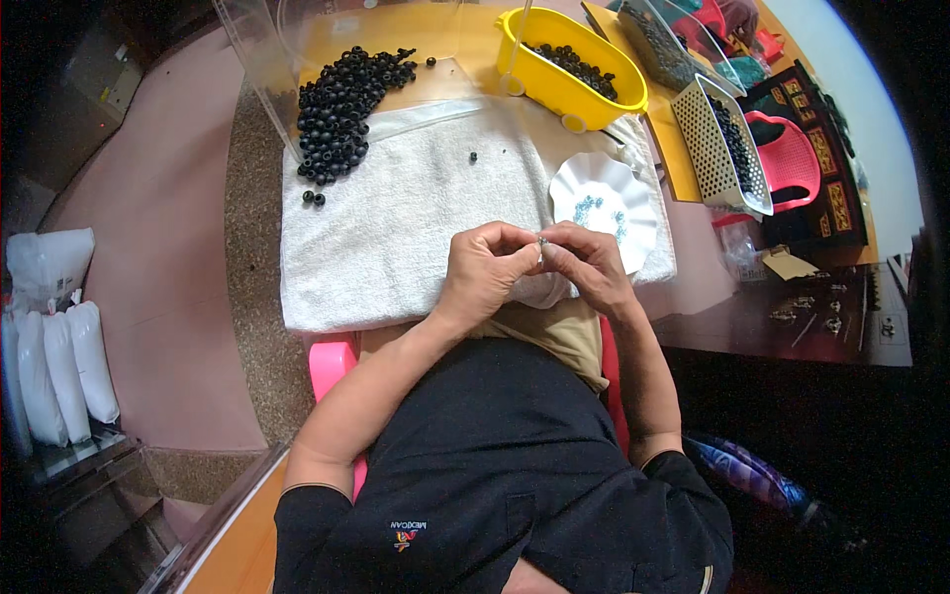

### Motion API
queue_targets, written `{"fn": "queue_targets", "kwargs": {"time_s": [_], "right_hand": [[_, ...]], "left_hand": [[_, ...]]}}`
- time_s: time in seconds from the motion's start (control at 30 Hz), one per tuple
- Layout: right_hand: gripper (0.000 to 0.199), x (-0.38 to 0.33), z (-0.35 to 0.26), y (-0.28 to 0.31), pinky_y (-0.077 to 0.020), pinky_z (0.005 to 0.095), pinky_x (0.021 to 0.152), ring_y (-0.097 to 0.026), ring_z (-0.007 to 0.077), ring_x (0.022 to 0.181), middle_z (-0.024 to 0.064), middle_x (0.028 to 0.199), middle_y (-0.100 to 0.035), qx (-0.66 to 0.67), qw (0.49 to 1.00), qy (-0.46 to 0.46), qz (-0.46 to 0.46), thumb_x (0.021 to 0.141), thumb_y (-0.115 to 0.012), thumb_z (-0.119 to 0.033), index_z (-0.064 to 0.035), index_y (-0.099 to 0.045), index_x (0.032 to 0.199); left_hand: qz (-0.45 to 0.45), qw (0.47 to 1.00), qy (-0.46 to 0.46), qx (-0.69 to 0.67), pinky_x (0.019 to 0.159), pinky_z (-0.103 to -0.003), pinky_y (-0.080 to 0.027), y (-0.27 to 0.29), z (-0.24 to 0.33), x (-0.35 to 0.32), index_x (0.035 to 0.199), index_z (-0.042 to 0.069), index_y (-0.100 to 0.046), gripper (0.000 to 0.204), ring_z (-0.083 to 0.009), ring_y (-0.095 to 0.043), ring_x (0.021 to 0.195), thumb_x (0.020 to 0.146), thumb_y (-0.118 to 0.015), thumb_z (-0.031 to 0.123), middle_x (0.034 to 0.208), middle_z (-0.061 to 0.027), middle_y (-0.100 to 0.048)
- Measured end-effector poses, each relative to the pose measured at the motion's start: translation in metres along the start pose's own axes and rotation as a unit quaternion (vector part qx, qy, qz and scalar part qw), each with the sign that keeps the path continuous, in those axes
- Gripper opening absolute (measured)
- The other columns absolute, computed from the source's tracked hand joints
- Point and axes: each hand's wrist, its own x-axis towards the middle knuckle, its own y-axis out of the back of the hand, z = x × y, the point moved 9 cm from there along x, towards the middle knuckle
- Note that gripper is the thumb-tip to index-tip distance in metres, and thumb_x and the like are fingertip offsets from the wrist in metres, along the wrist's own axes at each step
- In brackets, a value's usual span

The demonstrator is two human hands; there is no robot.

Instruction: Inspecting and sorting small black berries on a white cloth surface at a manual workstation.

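Observation:
My left hand point(483, 269) and my right hand point(591, 265) meet over the near edge of a white towel point(396, 228), fingertips pinched together on a tiny pale bead point(541, 241). To the right of my hands sits a white scalloped dish point(633, 223) with small light-blue beads point(589, 209) in it. A heap of black beads point(341, 109) lies at the towel's far left corner, with two loose ones point(314, 198) nearer and a single one point(473, 156) mid-towel.
A yellow tub point(579, 89) holding black beads stands behind the dish. A white perforated basket point(717, 148) and a pink basket point(792, 158) are at the right. Clear plastic panels point(267, 69) rise at the back left. White bags point(54, 346) lie on the floor to the left.

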Motion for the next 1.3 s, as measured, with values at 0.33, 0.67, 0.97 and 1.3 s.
{"fn": "queue_targets", "kwargs": {"time_s": [0.33, 0.67, 0.97, 1.3], "right_hand": [[0.014, -0.002, 0.009, 0.015, -0.0523, 0.0237, 0.072, -0.064, 0.0114, 0.079, 0.0090, 0.090, -0.067, -0.052, 0.996, 0.010, 0.074, 0.083, -0.063, 0.005, 0.0077, -0.066, 0.096], [0.014, -0.006, -0.009, 0.014, -0.0485, 0.0219, 0.071, -0.061, 0.0099, 0.080, 0.0063, 0.087, -0.067, -0.126, 0.983, 0.095, 0.100, 0.078, -0.063, 0.009, 0.0050, -0.067, 0.091], [0.015, -0.010, -0.023, 0.009, -0.0501, 0.0246, 0.069, -0.064, 0.0144, 0.078, 0.0087, 0.085, -0.067, -0.148, 0.962, 0.204, 0.102, 0.074, -0.065, 0.010, 0.0022, -0.064, 0.087], [0.016, -0.011, -0.022, 0.004, -0.0509, 0.0267, 0.072, -0.065, 0.0183, 0.081, 0.0128, 0.091, -0.067, -0.158, 0.954, 0.234, 0.101, 0.077, -0.066, 0.009, 0.0027, -0.064, 0.092]], "left_hand": [[-0.003, 1.000, 0.003, 0.016, 0.065, -0.021, -0.051, -0.001, -0.002, 0.000, 0.092, -0.003, -0.069, 0.012, -0.0072, -0.062, 0.071, 0.084, -0.071, 0.006, 0.081, -0.0054, -0.069], [-0.002, 1.000, 0.008, 0.028, 0.066, -0.022, -0.052, 0.000, -0.003, 0.000, 0.090, -0.003, -0.069, 0.011, -0.0077, -0.063, 0.071, 0.083, -0.069, 0.005, 0.080, -0.0052, -0.069], [-0.016, 0.999, 0.046, 0.009, 0.064, -0.022, -0.053, -0.001, -0.007, 0.000, 0.088, -0.004, -0.068, 0.009, -0.0090, -0.063, 0.068, 0.083, -0.069, 0.004, 0.078, -0.0061, -0.068], [-0.028, 0.983, 0.131, -0.125, 0.068, -0.029, -0.059, 0.002, -0.023, 0.001, 0.089, -0.002, -0.065, 0.008, -0.0149, -0.065, 0.071, 0.085, -0.069, 0.004, 0.084, -0.0078, -0.066]]}}
